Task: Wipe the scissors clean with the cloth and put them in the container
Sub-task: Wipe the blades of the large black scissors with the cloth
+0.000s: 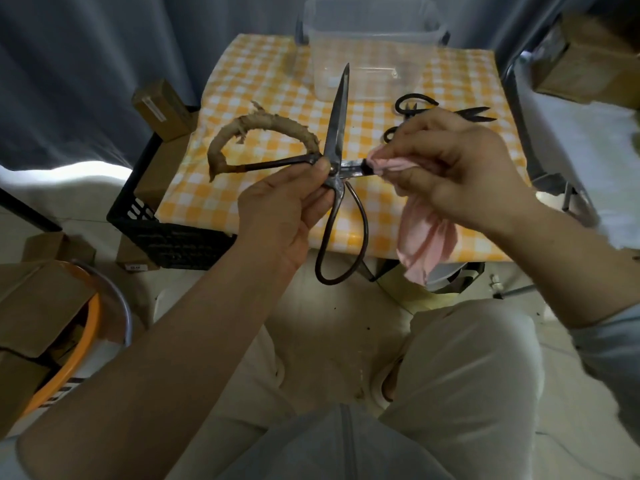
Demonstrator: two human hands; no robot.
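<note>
Large dark iron scissors (337, 133) are spread wide open above the table's near edge. One blade points up toward the container, the other points right. One handle loop is wrapped in frayed tan cloth, the bare loop hangs down. My left hand (287, 209) pinches the scissors at the pivot. My right hand (457, 168) grips a pink cloth (426, 244) bunched around the right-pointing blade, hiding most of it. A clear plastic container (372, 46) stands at the table's far side.
The small table has a yellow checked cover (256, 77). Two more dark scissors (415, 105) lie on it behind my right hand. A black crate (166, 237) and cardboard boxes (162, 109) stand left of the table. An orange-rimmed stool (79, 341) is at lower left.
</note>
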